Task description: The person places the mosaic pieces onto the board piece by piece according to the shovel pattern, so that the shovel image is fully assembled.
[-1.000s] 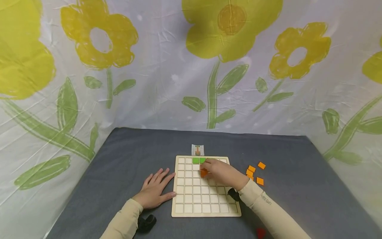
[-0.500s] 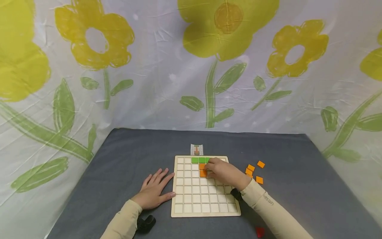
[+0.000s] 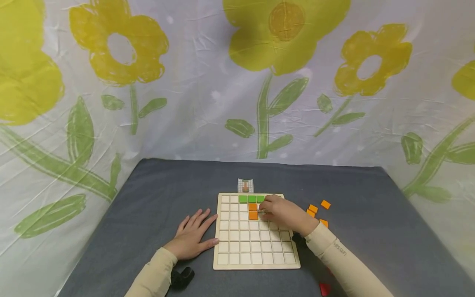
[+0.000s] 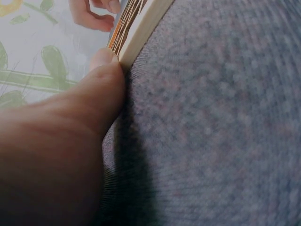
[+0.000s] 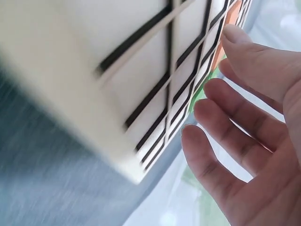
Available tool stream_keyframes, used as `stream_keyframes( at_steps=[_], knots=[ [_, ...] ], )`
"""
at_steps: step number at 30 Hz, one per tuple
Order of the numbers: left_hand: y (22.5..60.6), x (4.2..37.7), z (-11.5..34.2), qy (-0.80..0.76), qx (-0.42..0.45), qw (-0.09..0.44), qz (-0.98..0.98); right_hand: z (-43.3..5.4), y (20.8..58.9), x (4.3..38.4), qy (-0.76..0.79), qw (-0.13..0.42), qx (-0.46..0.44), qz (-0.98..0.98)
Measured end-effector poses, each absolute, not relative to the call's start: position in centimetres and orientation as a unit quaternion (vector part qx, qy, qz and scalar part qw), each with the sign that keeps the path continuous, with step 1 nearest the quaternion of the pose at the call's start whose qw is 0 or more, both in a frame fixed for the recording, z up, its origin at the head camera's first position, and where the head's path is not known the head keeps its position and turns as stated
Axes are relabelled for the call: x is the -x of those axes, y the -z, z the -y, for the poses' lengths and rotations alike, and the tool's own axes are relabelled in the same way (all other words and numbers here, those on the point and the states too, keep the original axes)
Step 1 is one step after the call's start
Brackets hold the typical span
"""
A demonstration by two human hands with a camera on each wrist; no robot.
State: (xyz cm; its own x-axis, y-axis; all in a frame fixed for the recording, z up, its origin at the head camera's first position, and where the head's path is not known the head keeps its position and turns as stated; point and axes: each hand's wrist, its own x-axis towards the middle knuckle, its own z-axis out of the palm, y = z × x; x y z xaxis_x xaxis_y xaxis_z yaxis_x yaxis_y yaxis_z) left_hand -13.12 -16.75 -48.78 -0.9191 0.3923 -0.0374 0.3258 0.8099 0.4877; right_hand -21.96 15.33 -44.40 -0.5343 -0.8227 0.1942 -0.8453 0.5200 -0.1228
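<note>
A wooden grid board (image 3: pixel 256 267) lies on the dark cloth in the head view. Green square tiles (image 3: pixel 252 199) fill cells in its far row, and two orange tiles (image 3: pixel 253 215) sit one below the other under the middle of them. My right hand (image 3: pixel 286 213) hovers over the board just right of the orange tiles; in the right wrist view its fingers (image 5: pixel 202 146) are loosely bent with nothing between them. My left hand (image 3: pixel 193 238) lies spread on the cloth at the board's left edge. Its thumb (image 4: pixel 101 87) rests against the board's side in the left wrist view.
Several loose orange tiles (image 3: pixel 325 204) lie on the cloth right of the board. A small printed card (image 3: pixel 245 186) lies beyond its far edge. A red piece (image 3: pixel 325 289) is near the front, beside the right sleeve (image 3: pixel 343 258). A flowered curtain (image 3: pixel 200 103) hangs behind.
My right hand has let go of the upper orange tile and drawn a little to the right, uncovering both orange tiles and another green one. The left hand has stayed in place.
</note>
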Motion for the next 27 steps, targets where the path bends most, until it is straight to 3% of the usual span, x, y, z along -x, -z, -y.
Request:
stream_keyframes(
  at_steps=[15, 27],
  knots=[
    [49.3, 13.2, 16.7, -0.245, -0.175, 0.071, -0.951, -22.3, 43.7, 22.3, -0.093, 0.055, -0.415, 0.903],
    [49.5, 13.4, 16.7, -0.245, -0.179, 0.070, -0.950, -28.2, 44.3, 22.9, -0.097, 0.024, -0.337, 0.936]
  ],
)
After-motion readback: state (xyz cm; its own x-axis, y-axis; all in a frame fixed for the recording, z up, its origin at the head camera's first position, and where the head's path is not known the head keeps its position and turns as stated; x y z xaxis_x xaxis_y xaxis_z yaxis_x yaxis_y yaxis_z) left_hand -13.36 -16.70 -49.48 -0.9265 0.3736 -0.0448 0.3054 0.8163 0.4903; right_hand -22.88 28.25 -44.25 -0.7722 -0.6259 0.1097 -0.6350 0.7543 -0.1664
